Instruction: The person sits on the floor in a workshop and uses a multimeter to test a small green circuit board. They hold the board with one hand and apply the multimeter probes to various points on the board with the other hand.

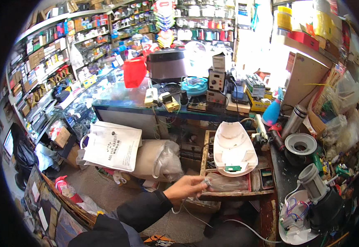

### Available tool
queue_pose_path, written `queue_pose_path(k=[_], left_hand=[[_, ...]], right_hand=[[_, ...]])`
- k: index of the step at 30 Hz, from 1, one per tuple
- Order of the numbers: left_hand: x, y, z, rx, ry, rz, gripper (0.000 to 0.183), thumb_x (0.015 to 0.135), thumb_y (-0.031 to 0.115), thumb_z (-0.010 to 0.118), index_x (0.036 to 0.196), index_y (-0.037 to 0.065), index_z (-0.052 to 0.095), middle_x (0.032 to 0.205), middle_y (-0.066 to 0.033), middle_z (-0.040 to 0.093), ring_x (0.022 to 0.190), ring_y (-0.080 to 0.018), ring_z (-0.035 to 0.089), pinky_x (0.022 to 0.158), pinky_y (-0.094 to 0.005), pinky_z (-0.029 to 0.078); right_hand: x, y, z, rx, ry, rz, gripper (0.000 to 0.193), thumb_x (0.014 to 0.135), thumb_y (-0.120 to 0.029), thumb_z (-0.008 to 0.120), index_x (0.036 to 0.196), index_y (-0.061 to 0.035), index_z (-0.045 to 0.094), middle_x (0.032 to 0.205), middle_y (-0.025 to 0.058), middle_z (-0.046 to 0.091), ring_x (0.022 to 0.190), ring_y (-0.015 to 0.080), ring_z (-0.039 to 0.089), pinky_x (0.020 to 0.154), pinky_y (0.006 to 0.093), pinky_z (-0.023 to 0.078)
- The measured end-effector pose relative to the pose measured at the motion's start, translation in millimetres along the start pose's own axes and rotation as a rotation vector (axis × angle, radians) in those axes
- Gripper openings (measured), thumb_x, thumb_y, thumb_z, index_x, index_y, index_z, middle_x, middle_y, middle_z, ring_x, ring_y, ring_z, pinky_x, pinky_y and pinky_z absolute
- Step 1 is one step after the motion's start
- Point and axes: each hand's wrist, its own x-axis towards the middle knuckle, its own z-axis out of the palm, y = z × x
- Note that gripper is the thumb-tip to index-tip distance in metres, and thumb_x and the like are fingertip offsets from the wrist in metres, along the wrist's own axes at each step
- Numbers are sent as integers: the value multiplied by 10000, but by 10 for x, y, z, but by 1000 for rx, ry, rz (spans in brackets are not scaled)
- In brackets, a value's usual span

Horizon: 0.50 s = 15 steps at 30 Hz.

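My left hand (185, 187) reaches in from the lower left in a dark sleeve, its fingers pinched on a small grey cable plug (206, 181). A thin pale cable (245, 224) hangs below the hand and runs right toward an opened white appliance base (298, 235) with loose coloured wires. Just beyond the plug is an open wooden drawer (266, 192). Across it lies a white plastic housing (233, 144), with a small green circuit board (233, 168) at its near end. My right hand is not in view.
A dark bench on the right carries a grey cylindrical part (312, 181), a grey ring-shaped part (301, 144), a blue spray bottle (273, 109) and a steel flask (294, 121). A white bag (112, 146) stands left. Behind, a glass counter (117, 103) holds boxed instruments (216, 80).
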Motion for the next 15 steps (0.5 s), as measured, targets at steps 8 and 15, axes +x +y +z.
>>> queue_pose_path(k=[8, 15], left_hand=[[-52, 109, -534, -44, 334, 127, 258, 1124, 266, 729, 1239, 38, 687, 1096, -92, 826, 705, -50, 598, 610, -205, 455], [173, 512, -640, 258, 358, 295, 230, 1125, 202, 713, 1271, 26, 739, 1134, -51, 819, 816, -65, 651, 727, -238, 528]], right_hand=[[31, 45, -12, 32, -61, -70, 234, 1087, -263, 708, 1101, -50, 805, 986, 34, 705, 883, 149, 620, 686, 287, 440], [19, 50, -31, 59, -46, -36, 213, 1108, -225, 685, 1081, -46, 796, 948, 30, 715, 758, 96, 597, 578, 229, 399]])
